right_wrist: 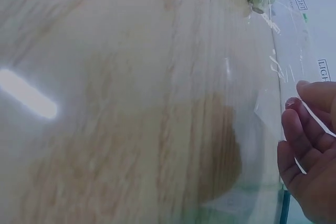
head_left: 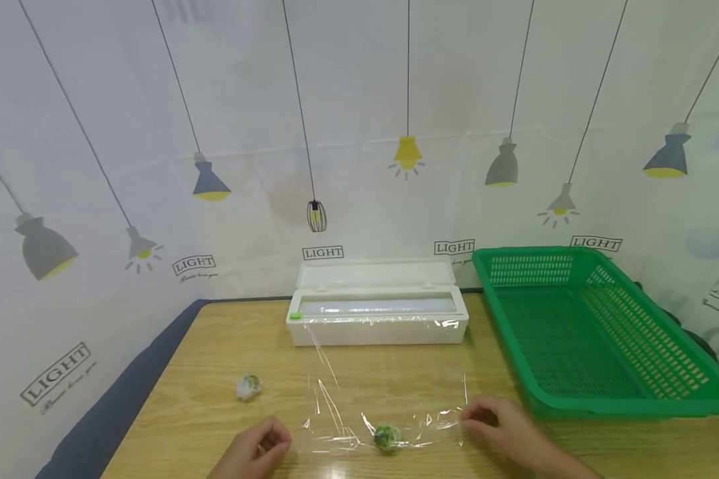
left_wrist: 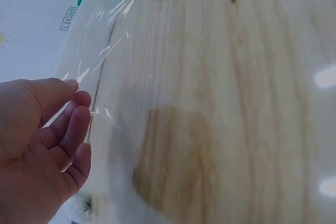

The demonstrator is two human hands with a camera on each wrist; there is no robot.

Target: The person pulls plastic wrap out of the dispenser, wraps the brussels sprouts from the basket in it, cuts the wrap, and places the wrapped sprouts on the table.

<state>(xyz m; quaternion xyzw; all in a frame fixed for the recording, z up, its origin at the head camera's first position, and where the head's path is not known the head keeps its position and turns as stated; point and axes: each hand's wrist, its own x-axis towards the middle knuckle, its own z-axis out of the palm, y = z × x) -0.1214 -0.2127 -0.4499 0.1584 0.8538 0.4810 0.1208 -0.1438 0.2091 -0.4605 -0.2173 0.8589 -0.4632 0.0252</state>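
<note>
A sheet of clear cling film (head_left: 335, 406) stretches from the white dispenser box (head_left: 377, 334) towards me. My left hand (head_left: 253, 449) pinches its near left corner between thumb and forefinger, and in the left wrist view the left hand (left_wrist: 47, 135) shows its other fingers loosely bent. At the right corner, my right hand (head_left: 503, 426) pinches the film the same way; the right wrist view shows that hand (right_wrist: 312, 145) too. Between both hands, a green Brussels sprout (head_left: 386, 438) sits by the film's near edge. Whether it lies on or under the film, I cannot tell.
A film-wrapped green sprout (head_left: 249, 386) lies on the wooden table (head_left: 180, 412), left of the sheet. The dispenser's lid (head_left: 377, 273) stands raised, with the film roll (head_left: 383, 306) inside. A green plastic basket (head_left: 527, 372) occupies the right side, close to my right hand.
</note>
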